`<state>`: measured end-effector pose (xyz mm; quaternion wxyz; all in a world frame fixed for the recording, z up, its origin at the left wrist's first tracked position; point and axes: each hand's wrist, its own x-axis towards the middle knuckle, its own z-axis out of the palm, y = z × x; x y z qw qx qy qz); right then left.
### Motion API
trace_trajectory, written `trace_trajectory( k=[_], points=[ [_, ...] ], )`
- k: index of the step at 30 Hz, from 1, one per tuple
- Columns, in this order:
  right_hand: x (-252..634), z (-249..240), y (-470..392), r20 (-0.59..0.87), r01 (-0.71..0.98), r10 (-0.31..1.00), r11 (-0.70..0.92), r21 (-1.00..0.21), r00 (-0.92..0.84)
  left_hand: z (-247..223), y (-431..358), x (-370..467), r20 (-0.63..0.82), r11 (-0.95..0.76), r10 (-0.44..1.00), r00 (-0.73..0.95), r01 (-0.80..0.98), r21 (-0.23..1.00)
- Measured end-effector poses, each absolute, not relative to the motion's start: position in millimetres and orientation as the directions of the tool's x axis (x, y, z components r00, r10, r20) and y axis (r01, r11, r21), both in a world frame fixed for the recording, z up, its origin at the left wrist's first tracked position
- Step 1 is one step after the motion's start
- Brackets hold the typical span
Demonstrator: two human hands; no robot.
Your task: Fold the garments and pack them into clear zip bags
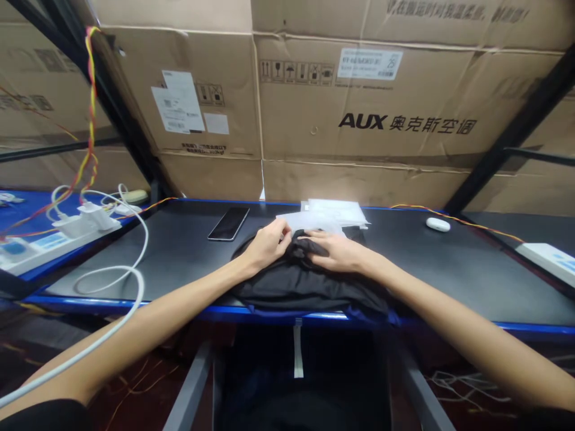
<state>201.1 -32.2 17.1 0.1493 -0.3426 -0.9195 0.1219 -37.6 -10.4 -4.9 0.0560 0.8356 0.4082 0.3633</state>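
A bunched black cloth item [309, 287], perhaps a garment or a soft bag, lies at the front edge of the dark tabletop, with some dark blue fabric at its lower edge. My left hand [268, 244] is closed at the cloth's upper left side, its fingers curled in a pinch beside a white sheet. On the other side, my right hand [336, 251] has a gathered fold of the cloth between thumb and fingers. Just behind both hands lies the thin white sheet [314, 221], partly covered by them. A stack of white packets [339, 211] is behind it.
A smartphone [229, 224] lies left of the cloth, and a white earbud case [438, 224] sits to the right. Power strips [58, 236] with plugs stand at the left. A white cable [139, 281] loops across my left forearm. Large cardboard boxes [305, 131] form the back wall.
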Motion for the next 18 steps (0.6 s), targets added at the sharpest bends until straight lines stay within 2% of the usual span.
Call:
trace_trajectory(
  k=[4, 10, 14, 18],
  points=[
    [184.0, 21.6, -28.6, 0.249, 0.679, 0.739, 0.674, -0.291, -0.626, -3.3, -10.8, -38.7, 0.548, -0.686, 0.709, 0.443, 0.614, 0.39],
    [159.6, 14.7, -16.4, 0.17, 0.911, 0.903, 0.408, -0.053, -0.395, -4.9, -11.2, -39.1, 0.56, -0.693, 0.713, 0.421, 0.545, 0.472],
    [149.1, 12.8, -7.7, 0.163, 0.939, 0.929, 0.342, -0.04, -0.332, -6.3, -10.6, -39.0, 0.568, -0.701, 0.707, 0.421, 0.525, 0.483],
    [158.7, 20.7, -10.4, 0.155, 0.915, 0.909, 0.399, -0.056, -0.387, -4.5, -9.5, -39.9, 0.56, -0.683, 0.724, 0.403, 0.536, 0.496]
  ],
)
